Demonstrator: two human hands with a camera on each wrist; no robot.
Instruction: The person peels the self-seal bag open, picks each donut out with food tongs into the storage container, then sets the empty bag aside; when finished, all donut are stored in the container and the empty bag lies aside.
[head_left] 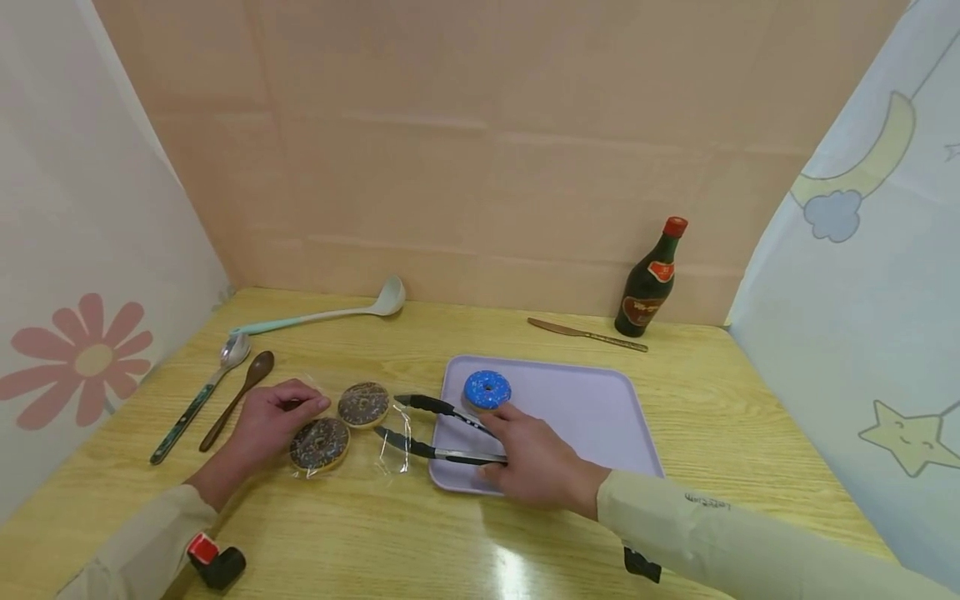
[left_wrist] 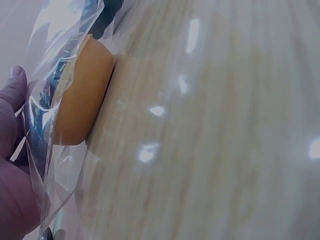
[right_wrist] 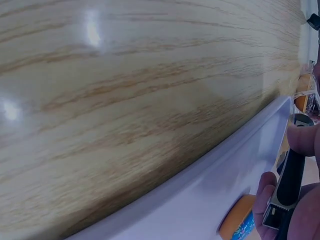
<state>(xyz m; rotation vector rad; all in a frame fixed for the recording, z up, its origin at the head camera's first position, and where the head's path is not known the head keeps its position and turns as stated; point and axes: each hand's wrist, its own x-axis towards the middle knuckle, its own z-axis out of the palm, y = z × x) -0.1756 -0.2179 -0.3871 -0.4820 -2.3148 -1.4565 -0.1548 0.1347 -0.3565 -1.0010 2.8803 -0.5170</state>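
Note:
Two chocolate doughnuts with coloured sprinkles, a nearer one (head_left: 319, 443) and a farther one (head_left: 363, 404), lie in a clear plastic bag (head_left: 396, 448) on the table. My left hand (head_left: 276, 417) pinches the bag's left side, beside the nearer doughnut. My right hand (head_left: 536, 457) grips a pair of tongs (head_left: 471, 456) with black tips. Its spread arms point left, their ends at the bag's right end. Under the tongs is a lilac tray (head_left: 577, 408), with a blue sprinkled doughnut (head_left: 487, 389) at its far left, close to my right fingers.
Left of my left hand lie a brown wooden spoon (head_left: 238, 398) and a metal spoon (head_left: 201, 398) with a patterned handle. A ladle (head_left: 337, 314) is at the back left. Behind the tray are a knife (head_left: 588, 334) and an upright dark bottle (head_left: 648, 287).

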